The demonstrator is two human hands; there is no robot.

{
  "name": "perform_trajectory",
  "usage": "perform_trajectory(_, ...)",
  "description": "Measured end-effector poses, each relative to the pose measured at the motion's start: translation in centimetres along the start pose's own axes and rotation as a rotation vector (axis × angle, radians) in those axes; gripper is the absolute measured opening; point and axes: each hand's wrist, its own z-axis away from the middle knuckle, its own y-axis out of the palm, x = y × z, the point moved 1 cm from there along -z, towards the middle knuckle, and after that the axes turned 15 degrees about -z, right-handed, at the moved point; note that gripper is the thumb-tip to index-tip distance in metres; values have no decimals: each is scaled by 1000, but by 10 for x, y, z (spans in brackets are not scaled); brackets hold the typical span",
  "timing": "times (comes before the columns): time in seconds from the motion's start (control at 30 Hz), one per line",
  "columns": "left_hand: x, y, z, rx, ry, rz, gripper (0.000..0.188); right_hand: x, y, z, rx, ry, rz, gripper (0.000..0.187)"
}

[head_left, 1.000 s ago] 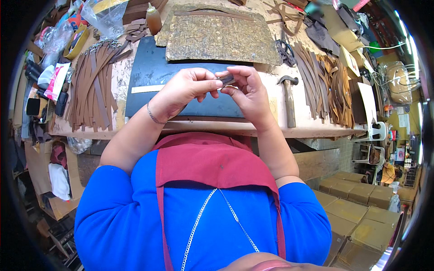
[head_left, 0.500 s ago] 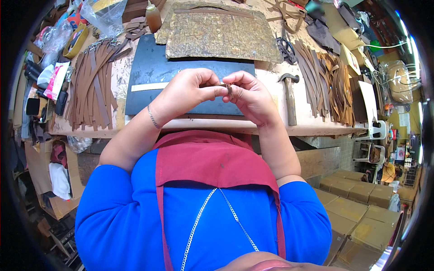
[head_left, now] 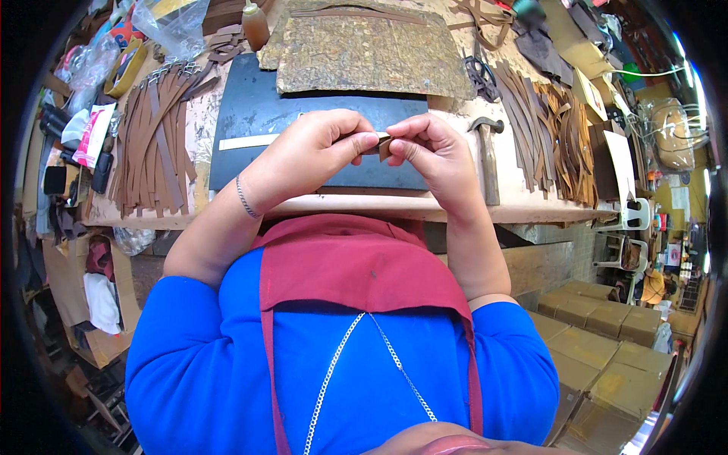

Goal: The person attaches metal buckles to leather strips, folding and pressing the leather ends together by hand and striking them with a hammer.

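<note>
A small folded brown strip [head_left: 384, 146], which looks like leather, is pinched between my two hands above a dark cutting mat. My left hand [head_left: 326, 144] grips its left end between thumb and fingers. My right hand [head_left: 436, 152] holds the other end with thumb and forefinger. Part of the strip is hidden behind the fingers. Below the hands lies the dark blue-black mat [head_left: 250, 98], with a pale ruler-like strip [head_left: 246, 143] across its left part. To the right of my right hand rests a hammer [head_left: 488, 163] with a wooden handle.
Brown strips are heaped at the left [head_left: 155, 144] and the right [head_left: 523, 125]. Behind the mat lies a worn, mottled board [head_left: 371, 57]. Scissors [head_left: 480, 76] lie beside it, and a bottle of amber liquid [head_left: 255, 29] stands at the back. Cardboard boxes [head_left: 599, 356] are stacked at the lower right.
My hands have drawn slightly apart, the right one moving to the right. More of the folded brown strip shows between the fingers.
</note>
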Motion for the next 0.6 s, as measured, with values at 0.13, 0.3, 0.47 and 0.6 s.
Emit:
perform_trajectory(0.13,4,1,-1,-34,17,58,23,-2,3,0,-46,-68,28,14)
perform_trajectory(0.3,5,2,1,-39,2,101,23,-1,7,5,-64,-123,51,14)
perform_trajectory(0.47,-14,-1,4,-33,-15,-29,19,1,8,6,-69,-154,76,14)
perform_trajectory(0.6,-13,1,3,-132,88,-140,18,-2,6,7,-51,-185,77,14)
